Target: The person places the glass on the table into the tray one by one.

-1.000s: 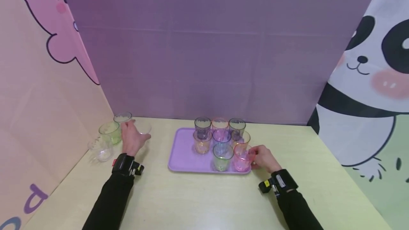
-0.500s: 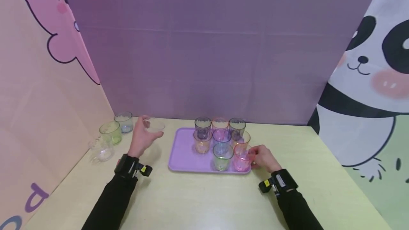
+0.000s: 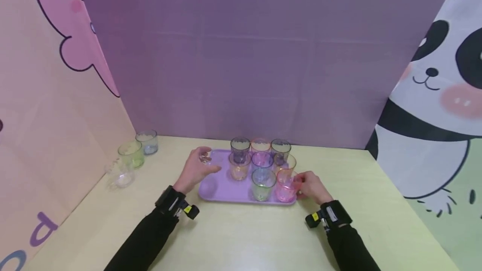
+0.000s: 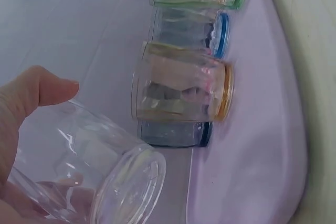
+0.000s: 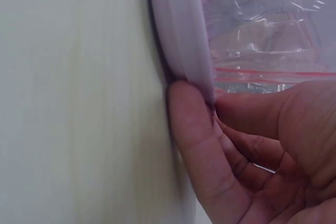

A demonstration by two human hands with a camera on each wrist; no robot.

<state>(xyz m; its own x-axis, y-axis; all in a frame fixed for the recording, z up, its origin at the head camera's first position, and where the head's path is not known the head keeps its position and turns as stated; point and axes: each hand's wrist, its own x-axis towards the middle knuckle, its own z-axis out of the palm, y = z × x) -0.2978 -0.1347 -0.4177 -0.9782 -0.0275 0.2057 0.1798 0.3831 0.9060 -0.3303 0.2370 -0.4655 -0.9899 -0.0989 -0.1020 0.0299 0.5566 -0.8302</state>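
My left hand (image 3: 196,170) grips a clear, colourless glass (image 4: 86,153) by its sides, thumb and fingers curled round it. In the left wrist view the glass is tilted, its thick base towards the tray. It hangs over the left part of a purple tray (image 3: 226,193), close to an amber glass (image 4: 184,85). At the tray's front right corner my right hand (image 3: 311,188) pinches the rim (image 5: 186,30) between thumb and fingers, next to a pink glass (image 3: 285,189). A green-tinted glass (image 3: 262,187) stands beside the pink one.
More tinted glasses stand towards the tray's back, among them a dark glass (image 3: 239,149) and a purple glass (image 3: 262,162). By the left wall are a bluish glass (image 3: 147,143), a green glass (image 3: 132,154) and a clear glass (image 3: 122,175). A purple backdrop (image 3: 241,74) rises behind.
My left hand has carried the clear glass rightwards from beside the left-hand glasses to over the tray. My right hand has stayed at the tray's corner.
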